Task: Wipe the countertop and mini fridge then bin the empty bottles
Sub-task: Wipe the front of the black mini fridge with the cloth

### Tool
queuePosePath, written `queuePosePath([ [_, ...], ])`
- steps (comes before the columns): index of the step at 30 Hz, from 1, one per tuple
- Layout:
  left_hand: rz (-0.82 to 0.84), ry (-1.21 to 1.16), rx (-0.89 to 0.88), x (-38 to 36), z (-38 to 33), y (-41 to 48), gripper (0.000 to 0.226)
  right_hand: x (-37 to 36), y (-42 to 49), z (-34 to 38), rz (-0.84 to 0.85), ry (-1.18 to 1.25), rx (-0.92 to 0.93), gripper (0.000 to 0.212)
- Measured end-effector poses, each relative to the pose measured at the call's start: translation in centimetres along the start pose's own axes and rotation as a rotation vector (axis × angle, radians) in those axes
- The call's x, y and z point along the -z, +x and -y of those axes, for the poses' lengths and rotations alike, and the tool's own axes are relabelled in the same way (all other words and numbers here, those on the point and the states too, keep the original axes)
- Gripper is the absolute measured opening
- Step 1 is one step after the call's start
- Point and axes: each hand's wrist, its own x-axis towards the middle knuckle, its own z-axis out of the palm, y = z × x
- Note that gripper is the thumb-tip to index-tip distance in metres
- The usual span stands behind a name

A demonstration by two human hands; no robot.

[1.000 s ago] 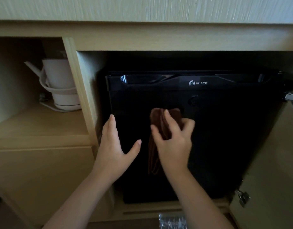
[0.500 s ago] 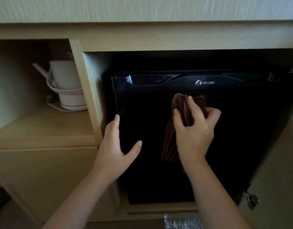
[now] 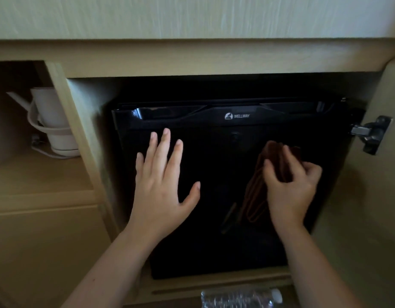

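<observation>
Mini fridge door under wiping, both hands on the door face.

The right hand [image 3: 292, 185] has its grip closed around a brown cloth [image 3: 261, 185], pressing it to the right half of the black mini fridge [image 3: 214, 218] door, below the logo. The left hand [image 3: 163, 185] lies flat, fingers spread, grip open, on the door's left half. The fridge sits inside a wooden cabinet [image 3: 192, 61]. A white kettle [image 3: 52, 121] stands on the left shelf. A clear plastic bottle [image 3: 241, 298] lies at the bottom edge.
</observation>
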Motion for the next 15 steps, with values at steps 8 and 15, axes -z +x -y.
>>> queuePosePath([
  [8, -0.010, 0.092, -0.020, -1.5, -4.8, 3.9, 0.067, 0.7, -0.1, -1.3, -0.022, -0.035, -0.036, 0.048],
  [15, 0.020, 0.108, -0.081, -4.5, -7.7, 3.5, 0.063, 0.4, -1.3, -2.2, 0.104, -0.003, 0.165, 0.047],
])
